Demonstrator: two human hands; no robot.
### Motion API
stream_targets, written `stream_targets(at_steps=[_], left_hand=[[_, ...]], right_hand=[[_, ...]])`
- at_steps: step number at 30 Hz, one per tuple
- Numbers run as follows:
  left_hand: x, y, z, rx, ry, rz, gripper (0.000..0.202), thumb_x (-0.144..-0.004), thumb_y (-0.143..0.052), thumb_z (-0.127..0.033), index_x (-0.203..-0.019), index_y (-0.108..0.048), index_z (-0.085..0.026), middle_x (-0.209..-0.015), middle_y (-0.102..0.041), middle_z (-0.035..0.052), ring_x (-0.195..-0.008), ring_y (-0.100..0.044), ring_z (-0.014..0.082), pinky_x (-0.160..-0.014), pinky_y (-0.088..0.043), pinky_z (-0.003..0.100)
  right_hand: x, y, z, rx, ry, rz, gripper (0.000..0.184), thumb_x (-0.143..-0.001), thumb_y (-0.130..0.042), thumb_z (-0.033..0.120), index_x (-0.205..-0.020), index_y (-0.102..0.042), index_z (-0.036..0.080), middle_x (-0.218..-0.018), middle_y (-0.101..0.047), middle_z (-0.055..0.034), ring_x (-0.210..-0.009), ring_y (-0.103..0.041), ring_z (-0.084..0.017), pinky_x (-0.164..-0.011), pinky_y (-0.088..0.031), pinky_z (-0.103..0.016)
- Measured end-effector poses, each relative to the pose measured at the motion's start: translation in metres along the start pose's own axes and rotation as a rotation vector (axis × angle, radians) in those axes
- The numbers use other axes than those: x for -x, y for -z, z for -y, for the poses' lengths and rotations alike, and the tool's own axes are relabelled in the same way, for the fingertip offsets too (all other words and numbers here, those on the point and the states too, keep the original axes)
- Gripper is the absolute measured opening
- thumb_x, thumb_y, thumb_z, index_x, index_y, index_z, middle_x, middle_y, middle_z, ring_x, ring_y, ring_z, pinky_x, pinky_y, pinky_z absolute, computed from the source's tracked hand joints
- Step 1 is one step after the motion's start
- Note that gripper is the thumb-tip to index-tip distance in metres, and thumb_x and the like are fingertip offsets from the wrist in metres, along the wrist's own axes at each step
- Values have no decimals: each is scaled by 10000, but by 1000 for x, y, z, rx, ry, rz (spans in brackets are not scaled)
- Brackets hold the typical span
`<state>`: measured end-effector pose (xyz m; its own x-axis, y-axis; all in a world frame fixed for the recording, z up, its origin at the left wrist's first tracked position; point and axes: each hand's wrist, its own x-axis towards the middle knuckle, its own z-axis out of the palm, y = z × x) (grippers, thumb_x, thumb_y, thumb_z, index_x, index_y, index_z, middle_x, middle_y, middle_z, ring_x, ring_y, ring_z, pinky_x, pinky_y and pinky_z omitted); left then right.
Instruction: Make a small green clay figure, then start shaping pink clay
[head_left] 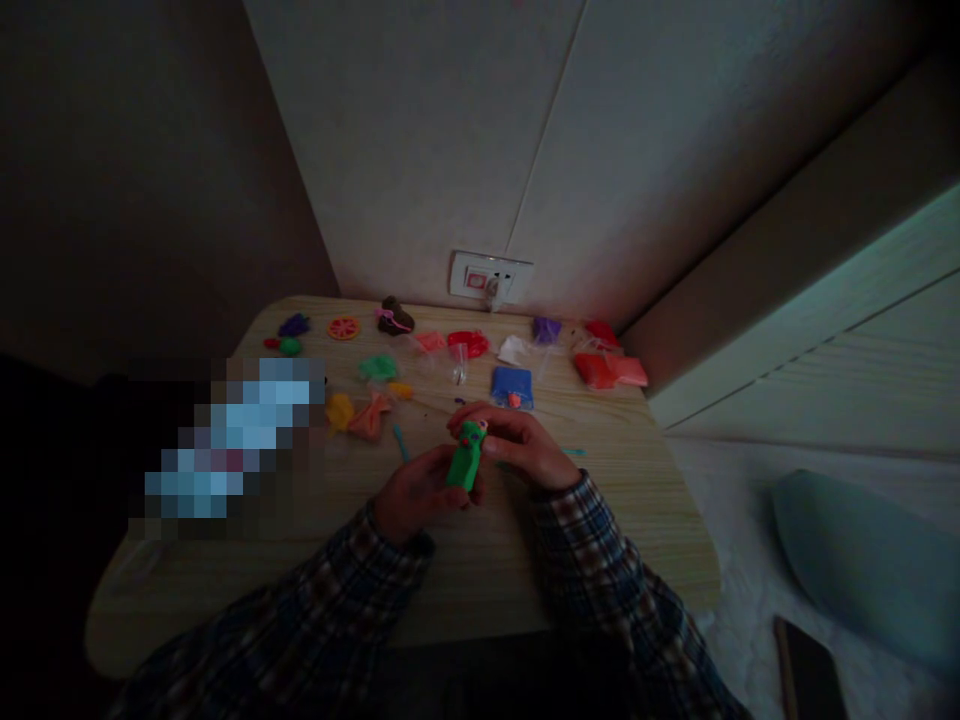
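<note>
In the head view, the left hand (409, 495) has its grip wrapped around the lower part of a green figure (465, 468) above the counter (652, 510), the right hand (529, 445) pinching its top; small coloured bits (475, 437) already sit on it, but what remains I cannot tell. Bright packets (512, 385) dot the wood-grained surface, against a wall (427, 150) with a socket (480, 280), in dim light.
</note>
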<state>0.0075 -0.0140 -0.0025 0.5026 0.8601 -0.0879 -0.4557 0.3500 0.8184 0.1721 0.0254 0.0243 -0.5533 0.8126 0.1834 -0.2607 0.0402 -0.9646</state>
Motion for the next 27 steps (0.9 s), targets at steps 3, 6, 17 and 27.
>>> stream_targets(at_steps=[3,6,17,27], left_hand=[[-1,-1,-3,4,-19,30,386,-588,-784,-331,-879,-604,-153,-712,-669,21,-624,-599,123,-572,-440,224],[-2,0,-4,-13,5,0,424,-571,-791,-358,-887,-593,-156,-724,-673,26,-631,-608,130,-572,-437,225],[-1,6,3,-278,-87,-115,371,-671,-703,-402,-904,-577,-143,-746,-669,58,-676,-627,172,-629,-503,286],[-2,10,-4,-768,-352,-341,292,-717,-637,-277,-970,-572,-146,-915,-681,79,-837,-652,215,-747,-539,335]], right_hand=[[1,2,1,23,4,-55,254,-772,-624,395,-922,-658,193,-937,-617,-26,-920,-548,-153,-852,-423,-280],[3,5,1,6,-10,-142,271,-757,-634,412,-926,-649,201,-888,-637,-15,-851,-566,-148,-843,-437,-290],[-1,-1,3,33,25,-20,303,-769,-622,405,-996,-602,205,-928,-621,-14,-873,-573,-126,-827,-432,-266],[4,-5,-10,466,93,-137,335,-698,-676,419,-911,-541,198,-958,-538,-33,-906,-535,-162,-769,-465,-301]])
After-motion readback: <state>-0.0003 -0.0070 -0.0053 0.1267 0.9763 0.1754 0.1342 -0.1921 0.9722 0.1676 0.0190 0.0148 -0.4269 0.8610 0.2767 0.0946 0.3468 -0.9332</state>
